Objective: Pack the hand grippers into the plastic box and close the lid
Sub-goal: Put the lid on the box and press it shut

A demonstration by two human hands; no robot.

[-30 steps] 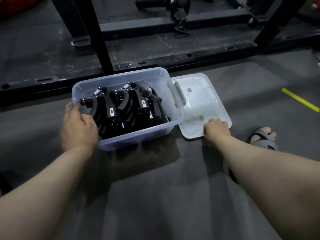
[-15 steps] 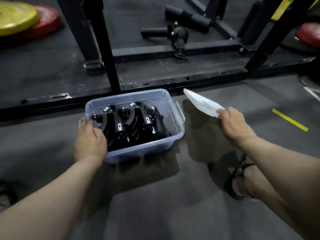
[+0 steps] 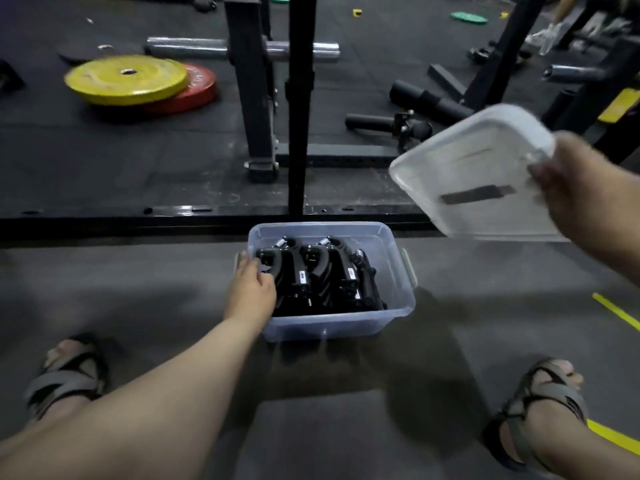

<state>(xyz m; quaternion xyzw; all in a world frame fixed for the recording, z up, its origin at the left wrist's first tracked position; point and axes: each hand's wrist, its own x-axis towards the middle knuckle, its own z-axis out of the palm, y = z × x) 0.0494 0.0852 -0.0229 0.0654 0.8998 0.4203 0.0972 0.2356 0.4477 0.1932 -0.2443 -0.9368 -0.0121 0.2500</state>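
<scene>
— Hands first; what has each got hold of?

— Left hand point(image 3: 251, 292) grips the left rim of the plastic box point(image 3: 398, 271), thumb inside against the black handles; right hand point(image 3: 581, 188) pinches one edge of the lid point(image 3: 474, 168) and holds it tilted in the air, up and to the right of the box and well apart from it; that hand is blurred.

— And the box itself?

— Clear, with nothing over its top, standing on the floor ahead of the left sandal point(image 3: 65, 379) and the right sandal point(image 3: 543, 407); black hand grippers point(image 3: 322, 275) fill it, packed side by side, with metal springs showing at the far end; a latch sticks out from its right wall.

— Surface and room?

— Grey floor point(image 3: 156, 282), with a yellow line point(image 3: 616, 311) at right; beyond the box lies a black platform point(image 3: 104, 161) carrying rack uprights point(image 3: 249, 98); at far left a yellow weight plate point(image 3: 126, 79) lies on a red plate point(image 3: 197, 95); a barbell sleeve point(image 3: 187, 48) shows behind the uprights.
</scene>
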